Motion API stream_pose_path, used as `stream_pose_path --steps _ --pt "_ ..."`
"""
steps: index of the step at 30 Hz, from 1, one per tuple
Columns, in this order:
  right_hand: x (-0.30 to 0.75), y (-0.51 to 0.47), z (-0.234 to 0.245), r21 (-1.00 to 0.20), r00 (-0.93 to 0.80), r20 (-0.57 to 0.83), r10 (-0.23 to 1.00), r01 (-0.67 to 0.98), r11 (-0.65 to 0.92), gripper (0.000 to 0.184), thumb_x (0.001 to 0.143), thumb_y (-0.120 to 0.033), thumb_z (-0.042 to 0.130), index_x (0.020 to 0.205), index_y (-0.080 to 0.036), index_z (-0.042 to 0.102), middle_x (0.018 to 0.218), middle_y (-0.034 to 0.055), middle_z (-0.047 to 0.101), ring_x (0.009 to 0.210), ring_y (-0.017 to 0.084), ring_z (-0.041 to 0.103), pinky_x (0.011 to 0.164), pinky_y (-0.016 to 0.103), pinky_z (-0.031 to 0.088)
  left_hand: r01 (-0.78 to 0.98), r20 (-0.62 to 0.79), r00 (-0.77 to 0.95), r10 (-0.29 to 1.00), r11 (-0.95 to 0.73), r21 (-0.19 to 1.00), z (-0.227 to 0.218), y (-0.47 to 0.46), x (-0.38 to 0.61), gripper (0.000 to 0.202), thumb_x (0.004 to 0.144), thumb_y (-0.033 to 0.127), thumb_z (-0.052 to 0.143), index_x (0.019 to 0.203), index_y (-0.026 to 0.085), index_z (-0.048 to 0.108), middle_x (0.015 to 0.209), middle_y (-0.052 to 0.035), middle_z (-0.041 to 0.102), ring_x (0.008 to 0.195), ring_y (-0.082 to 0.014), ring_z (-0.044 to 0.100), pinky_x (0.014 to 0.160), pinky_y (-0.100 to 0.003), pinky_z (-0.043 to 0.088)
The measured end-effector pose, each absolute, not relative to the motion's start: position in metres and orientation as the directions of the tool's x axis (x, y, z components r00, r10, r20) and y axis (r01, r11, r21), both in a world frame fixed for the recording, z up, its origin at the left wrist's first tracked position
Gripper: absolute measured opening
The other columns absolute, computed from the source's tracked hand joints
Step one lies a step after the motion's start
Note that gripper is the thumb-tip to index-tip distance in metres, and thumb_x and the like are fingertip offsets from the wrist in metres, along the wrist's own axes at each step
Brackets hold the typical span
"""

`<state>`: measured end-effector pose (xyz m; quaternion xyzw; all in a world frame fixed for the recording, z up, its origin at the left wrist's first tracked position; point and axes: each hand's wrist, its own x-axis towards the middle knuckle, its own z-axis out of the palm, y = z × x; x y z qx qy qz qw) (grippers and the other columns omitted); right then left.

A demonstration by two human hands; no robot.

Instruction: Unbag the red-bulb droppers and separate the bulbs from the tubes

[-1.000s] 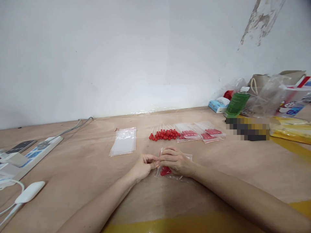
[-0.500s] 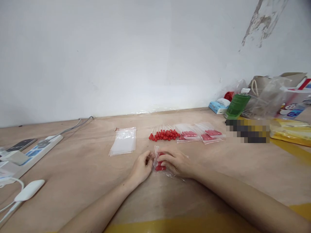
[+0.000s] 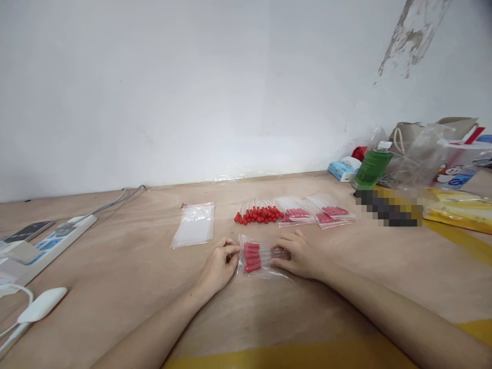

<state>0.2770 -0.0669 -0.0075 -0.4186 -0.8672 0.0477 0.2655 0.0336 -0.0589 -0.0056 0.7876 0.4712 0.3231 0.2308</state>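
A clear zip bag (image 3: 268,270) lies flat on the table in front of me, its zip edge to the left. Inside it several red-tipped sticks (image 3: 252,257) lie side by side, red ends towards the zip. My left hand (image 3: 219,264) pinches the left edge of the bag between thumb and fingers. Over the right end of the bag rests my right hand (image 3: 303,256), its fingers apart and touching the plastic. Behind the bag is a loose pile of red-tipped sticks (image 3: 261,214). Flat zip bags (image 3: 195,225) are stacked to the left of that pile.
Filled bags (image 3: 298,215) overlap right of the pile. Farther right are a tissue pack (image 3: 342,170), a green bottle (image 3: 372,168), plastic bags and a yellow packet (image 3: 457,207). A power strip (image 3: 54,248), phone (image 3: 28,232) and white adapter (image 3: 43,304) lie left.
My right hand has slid right along the bag, uncovering the red ends of the sticks. My left hand stays at the zip edge. The view has shifted slightly.
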Motion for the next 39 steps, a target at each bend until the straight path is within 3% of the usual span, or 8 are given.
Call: stream_pose_path --steps 7,17,20,23,27,30,35,39 --pt "0.276 -0.056 -0.016 -0.234 -0.532 0.478 0.699 0.69 0.685 0.022 0.081 -0.038 0.054 0.093 -0.021 0.059 0.086 0.0034 0.058 0.082 0.016 0.052 0.073 0.029 0.035 0.445 0.159 0.448 0.88 -0.374 0.814 0.001 -0.055 0.035 0.029 0.078 0.029 0.054 0.103 0.017 0.062 0.087 -0.0051 0.059 0.071 -0.0138 0.053 0.064 -0.024 0.042" --pt "0.272 -0.058 -0.018 -0.17 -0.519 0.533 0.669 0.708 0.685 0.022 0.082 -0.037 0.053 0.093 -0.02 0.058 0.086 0.005 0.058 0.081 0.016 0.051 0.072 0.03 0.035 0.475 0.017 0.456 0.89 -0.259 0.841 0.007 -0.058 0.044 0.025 0.069 0.03 0.063 0.089 0.015 0.058 0.063 0.0036 0.049 0.055 -0.0083 0.042 0.05 -0.019 0.034" --pt "0.273 -0.059 -0.017 -0.162 -0.52 0.531 0.669 0.713 0.683 0.022 0.082 -0.036 0.053 0.096 -0.02 0.057 0.088 0.005 0.058 0.083 0.017 0.052 0.074 0.03 0.036 0.482 0.077 0.458 0.886 -0.32 0.816 0.005 -0.061 0.045 0.018 0.073 0.029 0.058 0.085 0.016 0.057 0.065 0.0029 0.05 0.057 -0.009 0.043 0.052 -0.02 0.035" --pt "0.273 -0.059 -0.017 -0.168 -0.511 0.526 0.68 0.721 0.672 0.022 0.082 -0.036 0.053 0.096 -0.019 0.056 0.089 0.0055 0.058 0.084 0.017 0.052 0.075 0.03 0.036 0.421 0.154 0.426 0.892 -0.346 0.838 0.001 -0.061 0.044 0.018 0.077 0.027 0.053 0.092 0.017 0.053 0.074 0.0011 0.055 0.062 -0.0095 0.048 0.057 -0.021 0.038" --pt "0.273 -0.058 -0.018 -0.177 -0.495 0.538 0.682 0.725 0.666 0.022 0.082 -0.037 0.052 0.094 -0.019 0.056 0.088 0.0065 0.058 0.084 0.018 0.052 0.074 0.03 0.037 0.223 0.138 0.428 0.893 -0.252 0.941 -0.002 -0.057 0.044 0.028 0.075 0.03 0.058 0.098 0.016 0.049 0.087 -0.0043 0.061 0.075 -0.0125 0.056 0.066 -0.023 0.043" --pt "0.273 -0.058 -0.019 -0.171 -0.492 0.543 0.681 0.729 0.663 0.023 0.082 -0.037 0.051 0.094 -0.018 0.056 0.089 0.0071 0.058 0.084 0.018 0.053 0.073 0.03 0.038 0.162 0.101 0.409 0.907 -0.181 0.97 -0.005 -0.054 0.047 0.032 0.071 0.033 0.064 0.094 0.014 0.051 0.086 -0.0051 0.062 0.075 -0.0131 0.058 0.069 -0.026 0.045" --pt "0.274 -0.058 -0.018 -0.191 -0.484 0.521 0.703 0.737 0.649 0.022 0.082 -0.037 0.052 0.094 -0.019 0.056 0.089 0.0063 0.058 0.085 0.018 0.053 0.074 0.031 0.038 0.191 0.148 0.325 0.934 -0.218 0.957 -0.001 -0.048 0.043 0.031 0.07 0.035 0.064 0.091 0.014 0.053 0.083 -0.0052 0.064 0.075 -0.0141 0.059 0.072 -0.028 0.046" --pt "0.275 -0.059 -0.018 -0.206 -0.489 0.518 0.702 0.725 0.657 0.018 0.082 -0.035 0.052 0.089 -0.019 0.057 0.087 0.0055 0.057 0.083 0.017 0.053 0.073 0.029 0.039 0.342 0.099 0.359 0.928 -0.23 0.911 0.039 -0.043 0.006 0.028 0.069 0.033 0.065 0.089 0.016 0.057 0.085 -0.0049 0.066 0.077 -0.0162 0.061 0.071 -0.028 0.046"
